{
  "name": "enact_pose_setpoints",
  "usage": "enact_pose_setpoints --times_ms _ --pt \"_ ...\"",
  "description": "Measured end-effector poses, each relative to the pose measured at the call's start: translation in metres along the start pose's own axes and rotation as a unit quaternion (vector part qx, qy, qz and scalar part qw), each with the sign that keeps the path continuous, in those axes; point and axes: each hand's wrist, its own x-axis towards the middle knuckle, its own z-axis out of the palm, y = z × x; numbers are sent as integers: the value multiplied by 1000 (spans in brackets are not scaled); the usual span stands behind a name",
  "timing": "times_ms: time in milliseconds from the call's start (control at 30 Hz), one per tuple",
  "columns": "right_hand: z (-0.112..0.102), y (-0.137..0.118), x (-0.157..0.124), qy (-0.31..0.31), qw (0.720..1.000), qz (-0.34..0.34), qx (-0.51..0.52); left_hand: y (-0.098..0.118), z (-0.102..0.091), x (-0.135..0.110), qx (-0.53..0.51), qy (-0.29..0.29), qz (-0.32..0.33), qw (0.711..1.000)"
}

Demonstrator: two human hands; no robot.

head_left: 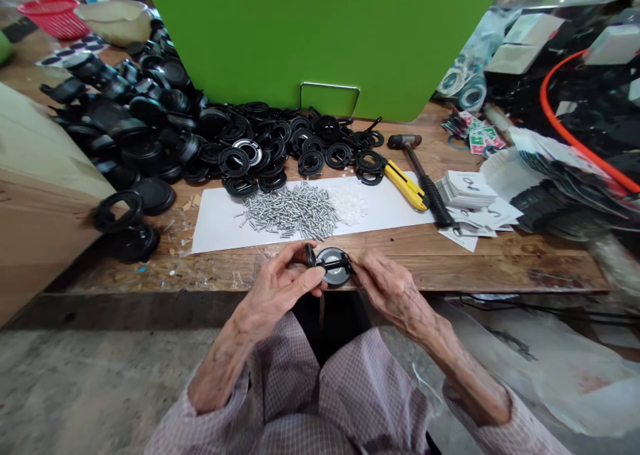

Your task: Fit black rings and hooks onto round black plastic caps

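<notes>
At the table's front edge, a round black part with a grey disc face and a black bar across it [334, 266] sits between my hands. My left hand [290, 275] is closed on its left side, the thumb pressing near the bar's end. From the right, my right hand [383, 278] has its fingers pinched at the part's edge; whether they hold a smaller piece is hidden. Just beyond, a heap of silver screws [293, 208] and a small pile of white bits [349, 204] lie on a white sheet [215, 225].
Black rings [235, 162] and black round parts [145, 128] are heaped behind and left. A yellow utility knife [406, 185] and a hammer [425, 182] lie right of the screws, beside stacked cards [466, 188]. A green board [325, 35] stands behind; a cardboard box [45, 208] is at left.
</notes>
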Motion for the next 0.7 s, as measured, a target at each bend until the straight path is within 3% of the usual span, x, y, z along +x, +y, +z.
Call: enact_pose_setpoints --times_ms 233,467,700 --pt "27 -29 -7 97 980 93 -146 -2 9 -3 8 17 12 1000" --pt "24 -38 -4 29 973 150 -175 0 12 -2 -3 35 -1 999" --pt "20 -37 -5 27 976 142 -163 -4 10 -4 -17 38 10 999"
